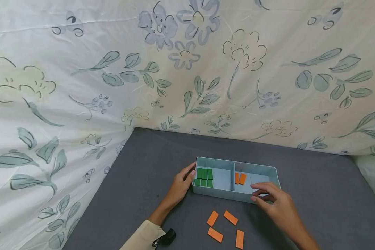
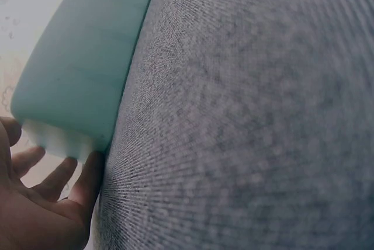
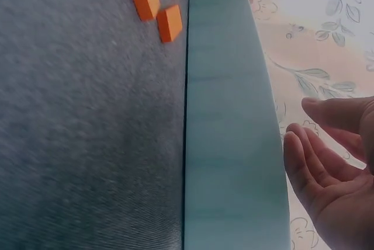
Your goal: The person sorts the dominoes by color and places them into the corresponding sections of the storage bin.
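Observation:
A light blue two-part box [image 1: 214, 193] lies on the dark cloth. My left hand [image 1: 179, 185] rests against the box's left end; in the left wrist view, the fingertips [image 2: 69, 163] touch the end wall. Green blocks [image 1: 203, 174] lie in two rows in the left compartment. Two orange blocks [image 1: 242, 179] sit in the right compartment beside the divider [image 1: 234, 176]. Over the front right rim hovers my right hand [image 1: 278, 205], thumb and fingers apart and nothing seen between them. Several loose orange blocks [image 1: 215, 234] lie on the cloth in front of the box.
The dark grey cloth [image 1: 162, 156] covers the table. A floral-patterned sheet [image 1: 187, 86] hangs behind and at the left. A black strap device [image 1: 168, 237] sits at the left wrist by a beige sleeve [image 1: 143, 236].

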Tool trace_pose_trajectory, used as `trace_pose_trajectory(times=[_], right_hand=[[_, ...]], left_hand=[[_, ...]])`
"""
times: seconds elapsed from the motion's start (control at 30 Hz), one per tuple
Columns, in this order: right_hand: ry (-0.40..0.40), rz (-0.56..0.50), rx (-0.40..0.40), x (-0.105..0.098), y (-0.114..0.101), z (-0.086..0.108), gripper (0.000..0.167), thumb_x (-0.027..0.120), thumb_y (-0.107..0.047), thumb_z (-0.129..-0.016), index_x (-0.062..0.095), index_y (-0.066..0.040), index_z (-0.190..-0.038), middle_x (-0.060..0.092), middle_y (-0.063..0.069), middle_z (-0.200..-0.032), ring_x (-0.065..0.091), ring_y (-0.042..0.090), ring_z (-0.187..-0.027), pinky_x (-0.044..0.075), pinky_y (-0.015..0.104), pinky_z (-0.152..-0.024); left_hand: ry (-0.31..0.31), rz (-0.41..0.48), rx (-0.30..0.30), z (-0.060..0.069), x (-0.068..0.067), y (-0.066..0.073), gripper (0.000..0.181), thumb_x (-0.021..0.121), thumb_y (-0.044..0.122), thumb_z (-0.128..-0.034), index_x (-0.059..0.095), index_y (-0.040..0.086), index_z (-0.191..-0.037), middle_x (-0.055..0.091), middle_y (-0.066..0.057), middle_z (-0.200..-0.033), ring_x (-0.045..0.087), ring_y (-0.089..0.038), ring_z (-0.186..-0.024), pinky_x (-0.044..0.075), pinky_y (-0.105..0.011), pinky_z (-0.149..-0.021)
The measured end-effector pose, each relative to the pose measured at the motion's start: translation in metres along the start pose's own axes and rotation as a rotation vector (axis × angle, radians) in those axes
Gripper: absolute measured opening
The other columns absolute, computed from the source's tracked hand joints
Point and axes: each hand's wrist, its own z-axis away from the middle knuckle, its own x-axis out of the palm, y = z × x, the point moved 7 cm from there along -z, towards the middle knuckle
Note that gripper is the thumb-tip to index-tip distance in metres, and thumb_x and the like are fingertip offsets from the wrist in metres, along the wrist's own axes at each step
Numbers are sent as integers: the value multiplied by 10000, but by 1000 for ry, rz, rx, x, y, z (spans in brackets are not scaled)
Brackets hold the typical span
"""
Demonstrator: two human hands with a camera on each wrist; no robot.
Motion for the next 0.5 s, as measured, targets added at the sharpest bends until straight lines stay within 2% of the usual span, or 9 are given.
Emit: trace_pose_trajectory(times=[0.33,0.4,0.5], right_hand=[[-42,-14,25,12,-2,23,458,913,6,-784,771,-168,-1183,724,-25,-1009,678,11,-870,590,248,-690],[-72,-21,59,17,-1,27,443,913,-16,-794,769,-164,-1186,726,-24,-1015,671,5,-873,590,253,-689],[-160,-45,142,25,4,33,424,909,-92,-828,758,-175,-1215,722,-35,-1057,658,-10,-883,583,257,-699]], left_hand=[[-12,18,5,0,1,2,541,520,369,-1140,445,151,-1630,459,-76,-1643,403,-262,-1538,346,-536,-1220],[-13,20,6,0,1,2,555,517,370,-1141,436,124,-1632,456,-81,-1646,401,-266,-1539,346,-536,-1220],[-15,20,10,0,1,2,562,513,364,-1143,428,102,-1634,452,-89,-1647,399,-273,-1540,345,-541,-1220]])
